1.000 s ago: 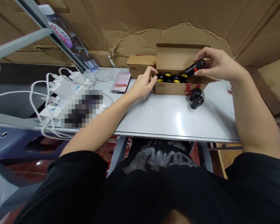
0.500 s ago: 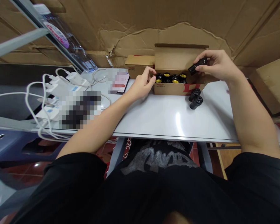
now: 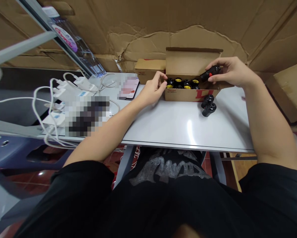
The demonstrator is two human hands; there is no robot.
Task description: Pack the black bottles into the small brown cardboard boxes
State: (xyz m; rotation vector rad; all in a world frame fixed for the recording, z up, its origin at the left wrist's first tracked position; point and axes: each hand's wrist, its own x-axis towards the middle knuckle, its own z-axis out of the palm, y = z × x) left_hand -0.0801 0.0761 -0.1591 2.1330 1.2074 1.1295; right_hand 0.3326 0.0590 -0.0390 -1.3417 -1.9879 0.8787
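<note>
My right hand [image 3: 227, 70] pinches a black cylindrical fitting [image 3: 209, 73] between thumb and fingers. A red spot shows on its side, and it is tilted over the right end of an open cardboard box [image 3: 180, 96]. In the box stand several like black fittings [image 3: 186, 82], some showing yellow threaded openings. My left hand [image 3: 155, 87] has its fingers and thumb closed at the box's left edge, the fingertips on that side wall. Two more black fittings [image 3: 209, 109] are on the table in front of the box, touching or nearly touching each other.
A second cardboard box [image 3: 148, 69] sits behind my left hand. A phone [image 3: 132, 91], white chargers with cables [image 3: 64, 92] and a blurred dark item [image 3: 89, 115] lie on the white table [image 3: 163, 125]. A water bottle [image 3: 76, 43] leans at the left; a large carton [image 3: 292, 89] stands right.
My right hand has turned the black fitting slightly, so its red spot now shows. My left hand stays at the box edge. The whole view has shifted a little.
</note>
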